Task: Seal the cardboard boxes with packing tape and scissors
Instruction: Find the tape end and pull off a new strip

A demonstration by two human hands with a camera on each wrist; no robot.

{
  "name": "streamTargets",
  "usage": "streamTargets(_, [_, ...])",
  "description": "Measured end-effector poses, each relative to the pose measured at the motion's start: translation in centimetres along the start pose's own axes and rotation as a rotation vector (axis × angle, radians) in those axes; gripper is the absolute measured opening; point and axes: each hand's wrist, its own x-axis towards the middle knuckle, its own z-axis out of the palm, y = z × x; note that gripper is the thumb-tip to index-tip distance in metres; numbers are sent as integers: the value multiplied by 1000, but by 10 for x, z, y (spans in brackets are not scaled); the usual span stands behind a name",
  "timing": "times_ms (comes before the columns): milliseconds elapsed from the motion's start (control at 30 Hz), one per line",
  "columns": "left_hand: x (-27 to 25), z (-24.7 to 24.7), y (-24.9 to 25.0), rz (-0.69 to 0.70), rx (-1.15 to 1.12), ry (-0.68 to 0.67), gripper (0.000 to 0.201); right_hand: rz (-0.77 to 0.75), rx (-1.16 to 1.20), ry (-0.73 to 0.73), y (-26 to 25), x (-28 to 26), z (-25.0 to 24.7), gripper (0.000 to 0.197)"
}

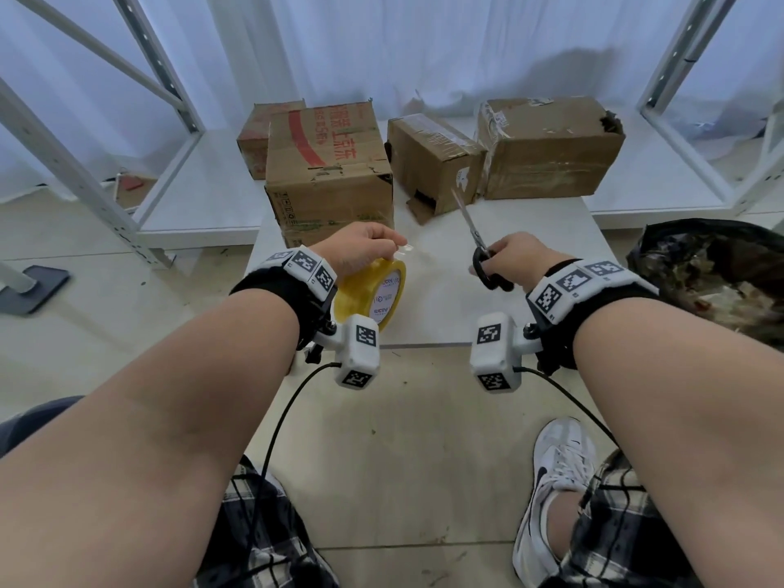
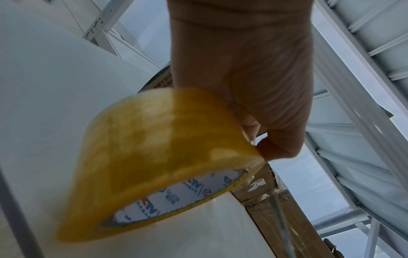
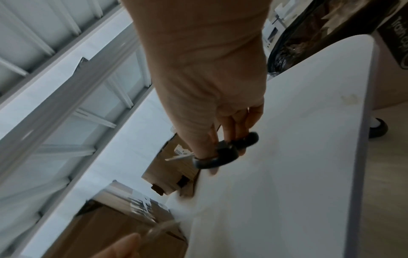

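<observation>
White table [image 1: 530, 231] in front of me, its near edge just past my knees. Pale tiled floor [image 1: 407, 460] under it. White metal shelving [image 1: 169, 99] stands left and right, low shelf boards running behind the table. White curtain [image 1: 424, 44] hangs across the back. Black rubbish bag [image 1: 712, 273] open at my right, beside the table, full of brownish scraps. Dark flat mat [image 1: 34, 288] on the floor far left. My white trainer [image 1: 551, 481] and plaid trousers [image 1: 628, 536] show below; black cables [image 1: 280, 422] trail down.
</observation>
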Motion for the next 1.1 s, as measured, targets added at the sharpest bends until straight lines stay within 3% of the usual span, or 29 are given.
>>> streamTargets(133, [1,-1,2,-2,15,-19,24,22,212,-281,-2,-19,-10,56])
streamTargets(300, [3,-4,4,12,73,-42,24,-45,124,-526,8,-21,-21,106])
streamTargets(500, [3,-5,2,14,78,-39,21,-70,-66,-569,11,-28,-24,101])
streamTargets(767, [2,-3,3,19,72,-33,21,-87,45,-540,6,-28,-12,105])
streamTargets(1100, [3,-2,0,24,55,-16,23,-123,104,-523,-2,-28,-9,76])
